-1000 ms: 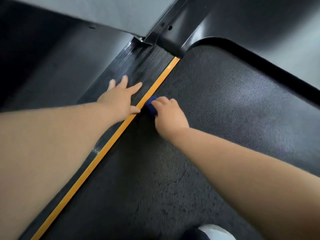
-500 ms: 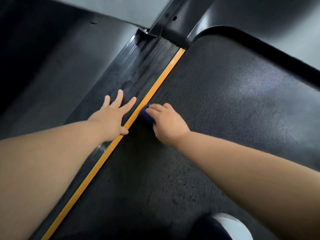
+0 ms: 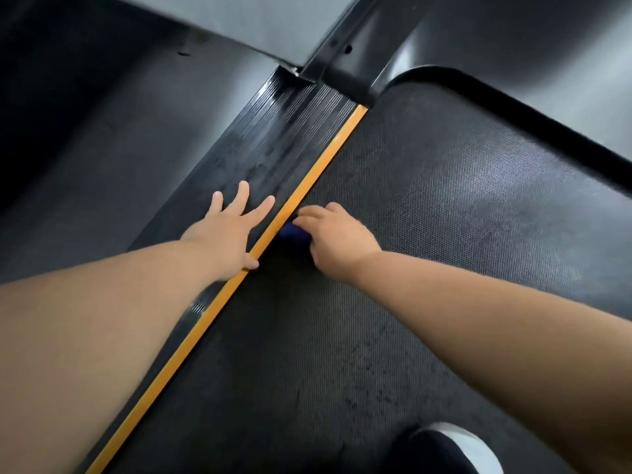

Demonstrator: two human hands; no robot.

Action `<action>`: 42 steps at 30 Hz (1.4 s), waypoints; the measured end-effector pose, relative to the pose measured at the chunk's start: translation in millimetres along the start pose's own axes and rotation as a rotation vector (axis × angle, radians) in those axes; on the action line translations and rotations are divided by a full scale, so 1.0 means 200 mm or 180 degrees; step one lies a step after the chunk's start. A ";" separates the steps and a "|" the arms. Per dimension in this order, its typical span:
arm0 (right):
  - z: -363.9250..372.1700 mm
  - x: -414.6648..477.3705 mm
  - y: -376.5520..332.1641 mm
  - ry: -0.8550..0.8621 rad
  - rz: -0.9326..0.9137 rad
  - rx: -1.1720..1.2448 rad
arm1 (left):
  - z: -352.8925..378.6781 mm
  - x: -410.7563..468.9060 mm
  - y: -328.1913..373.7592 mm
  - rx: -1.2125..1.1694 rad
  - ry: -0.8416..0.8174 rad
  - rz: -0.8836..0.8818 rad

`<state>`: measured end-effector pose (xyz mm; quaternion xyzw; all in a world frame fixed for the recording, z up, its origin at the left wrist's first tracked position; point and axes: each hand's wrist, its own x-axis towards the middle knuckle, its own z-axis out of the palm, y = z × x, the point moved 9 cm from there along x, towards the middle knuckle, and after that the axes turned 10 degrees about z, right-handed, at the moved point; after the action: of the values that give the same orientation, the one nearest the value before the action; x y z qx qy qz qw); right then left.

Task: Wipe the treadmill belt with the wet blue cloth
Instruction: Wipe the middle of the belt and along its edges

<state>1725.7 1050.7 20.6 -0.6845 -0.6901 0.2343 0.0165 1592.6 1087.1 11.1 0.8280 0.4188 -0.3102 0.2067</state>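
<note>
Left hand (image 3: 229, 230) braces flat on the side rail (image 3: 273, 159); right hand (image 3: 337, 234) apparently grips the blue cloth (image 3: 294, 231), pressing it against the belt (image 3: 444, 200) edge.

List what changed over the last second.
The right hand dragged the blue cloth back toward the person along the left edge of the treadmill belt, beside the orange strip. The left hand slid back likewise on the ribbed side rail. Unchanged: the right hand's grip on the cloth, and the left hand flat with fingers spread.
</note>
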 end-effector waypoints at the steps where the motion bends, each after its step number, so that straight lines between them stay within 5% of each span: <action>1: -0.09 0.07 0.13 0.0214 0.0332 0.0062 | 0.00 0.01 0.00 0.0035 0.0012 0.0008; 4: -0.36 0.18 0.59 0.0603 0.1684 0.0187 | 0.00 0.01 0.00 0.0128 0.0010 -0.0012; 6: -0.36 0.12 0.58 0.0530 0.1934 0.0073 | 0.00 0.01 0.00 0.0135 -0.0013 -0.0034; 10: 0.03 -0.10 -0.04 -0.0328 0.0346 0.0039 | -0.01 0.00 0.01 0.0020 -0.0024 -0.0012; 12: 0.07 -0.10 -0.08 -0.0303 -0.0062 -0.0143 | -0.01 0.00 0.01 0.0029 -0.0029 -0.0032; 16: -0.27 0.07 0.45 0.0590 0.1185 0.0018 | -0.03 0.01 0.00 0.0198 0.0021 -0.0028; 19: -0.37 0.06 0.69 0.0626 0.1736 -0.0029 | -0.02 0.01 -0.01 0.0360 -0.0019 0.0024; 22: -0.18 -0.02 0.37 0.0480 0.1330 0.0172 | -0.03 0.01 0.01 0.0330 -0.0006 0.0090; 26: 0.19 -0.21 -0.24 -0.0099 -0.0221 -0.0179 | -0.02 -0.04 -0.01 0.0162 0.0131 0.0193; 28: 0.08 -0.14 -0.10 0.0161 -0.0091 -0.0167 | 0.02 -0.08 -0.02 0.0106 0.0152 0.0231; 31: -0.19 -0.02 0.38 0.0731 0.1228 0.0079 | 0.07 -0.11 0.00 0.0271 0.0140 0.0104; 33: -0.22 -0.03 0.43 0.0828 0.1602 0.0021 | 0.08 -0.11 0.01 0.0300 0.0144 0.0040; 39: 0.28 -0.28 -0.38 -0.0385 -0.0439 0.0030 | 0.08 -0.11 -0.02 0.0111 0.0149 0.0212; 42: 0.08 -0.16 -0.09 0.0152 -0.0014 0.0009 | 0.08 -0.10 -0.02 0.0173 0.0165 0.0250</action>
<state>1706.2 1016.9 22.1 -0.6884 -0.6907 0.2189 0.0344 1575.4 1068.4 13.2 0.8569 0.3826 -0.2915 0.1852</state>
